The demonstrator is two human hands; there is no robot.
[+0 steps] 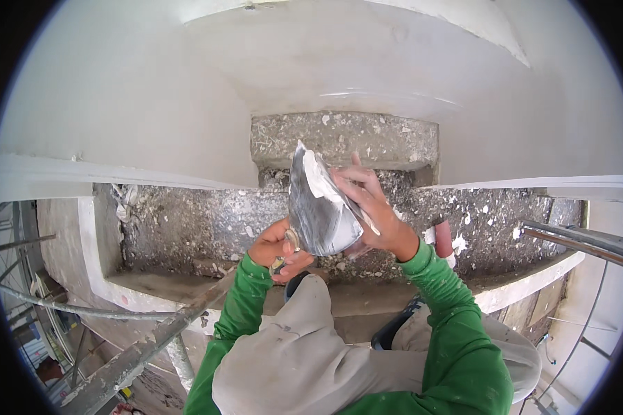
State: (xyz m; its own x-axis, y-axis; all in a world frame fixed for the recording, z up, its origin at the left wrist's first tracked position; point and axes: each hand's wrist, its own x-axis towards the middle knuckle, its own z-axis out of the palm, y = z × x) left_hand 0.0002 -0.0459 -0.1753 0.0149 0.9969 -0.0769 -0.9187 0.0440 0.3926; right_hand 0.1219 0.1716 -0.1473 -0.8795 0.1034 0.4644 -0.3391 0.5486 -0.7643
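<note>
In front of my knees, my left hand [280, 252] is closed around the handle of a broad metal trowel [315, 218]. The trowel's grey face is smeared, and thick white putty [318, 176] lies along its upper right side. My right hand [370, 207] grips a thin scraper blade [356, 207], seen nearly edge-on against the trowel's right side. Its fingers reach over the blade's top and partly hide it. The two tools meet or overlap; the exact contact is hidden. Pale putty marks the right fingers.
A speckled concrete ledge [187, 225] with putty crumbs lies below, with a raised block [342, 138] against the smooth pale wall [152, 90]. A reddish cylinder [443, 238] rests right of my hands. Metal poles [152, 342] cross at lower left, others [578, 242] at right.
</note>
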